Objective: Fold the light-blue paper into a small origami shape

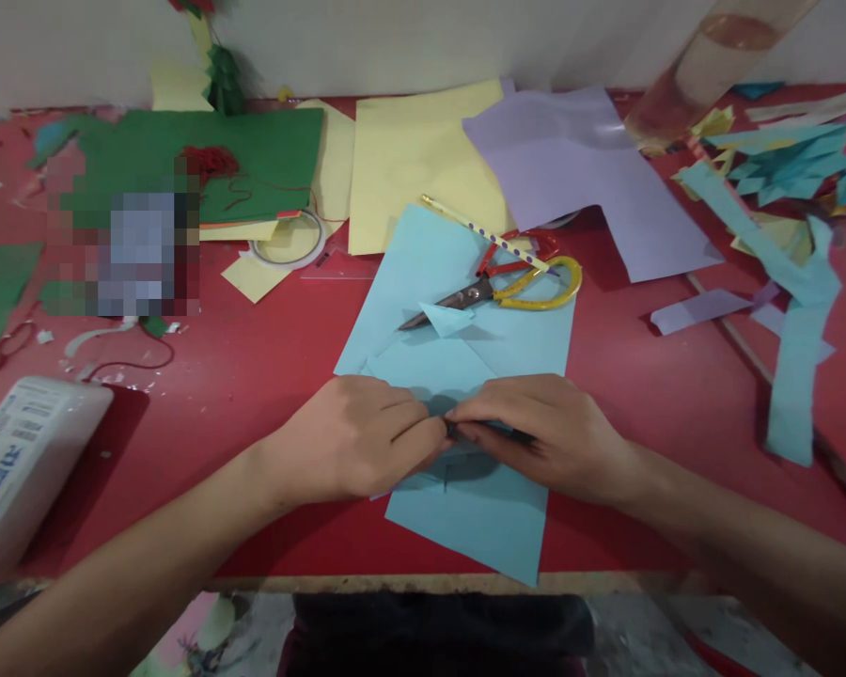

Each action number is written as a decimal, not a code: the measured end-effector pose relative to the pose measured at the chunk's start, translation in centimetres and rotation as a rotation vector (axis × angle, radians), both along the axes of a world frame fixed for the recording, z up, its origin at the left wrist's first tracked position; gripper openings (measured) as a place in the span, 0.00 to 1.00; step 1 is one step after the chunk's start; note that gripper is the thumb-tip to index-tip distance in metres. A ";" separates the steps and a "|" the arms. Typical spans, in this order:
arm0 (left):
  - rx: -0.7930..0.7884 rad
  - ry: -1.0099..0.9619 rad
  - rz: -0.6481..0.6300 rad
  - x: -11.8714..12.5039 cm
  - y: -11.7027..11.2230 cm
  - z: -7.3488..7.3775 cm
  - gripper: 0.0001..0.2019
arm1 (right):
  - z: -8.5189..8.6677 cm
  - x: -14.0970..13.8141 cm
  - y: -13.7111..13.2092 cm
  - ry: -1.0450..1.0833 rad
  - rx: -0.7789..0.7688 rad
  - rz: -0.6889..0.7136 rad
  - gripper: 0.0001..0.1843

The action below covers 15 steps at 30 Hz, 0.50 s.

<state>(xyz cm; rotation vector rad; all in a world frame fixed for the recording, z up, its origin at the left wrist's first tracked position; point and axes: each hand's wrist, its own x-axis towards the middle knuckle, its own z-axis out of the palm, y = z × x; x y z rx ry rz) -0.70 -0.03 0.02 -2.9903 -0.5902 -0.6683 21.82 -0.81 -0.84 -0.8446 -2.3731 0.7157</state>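
Both hands meet over a folded piece of light-blue paper (430,362), which lies on a larger light-blue sheet (479,541). My left hand (373,432) is closed, its curled fingers pressing on the folded paper. My right hand (542,428) is pinched, thumb and forefinger touching the left fingertips. Something dark and slim shows between its fingers; I cannot tell what it is. Just beyond the hands lie yellow-handled scissors (493,293), blades pointing left, a small blue paper triangle (447,320) against them. A dotted pencil (483,232) rests across the scissor handles.
Yellow (423,160), purple (550,141) and green (274,150) sheets lie along the back. A tape roll (317,246) and red thread (211,162) are at left, near a white box (35,461). Blue paper strips (793,376) and a tilted clear bottle (719,75) are at right.
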 end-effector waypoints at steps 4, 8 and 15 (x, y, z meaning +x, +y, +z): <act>-0.015 0.018 0.001 0.0 0.0 0.1 0.11 | 0.1 0.0 0.0 -0.008 -0.019 0.008 0.07; -0.042 0.059 0.013 0.0 0.0 0.3 0.11 | 0.0 0.0 0.0 -0.015 -0.003 0.011 0.08; -0.068 0.085 0.000 -0.1 -0.1 0.2 0.11 | 0.0 -0.2 0.0 -0.026 0.039 -0.002 0.09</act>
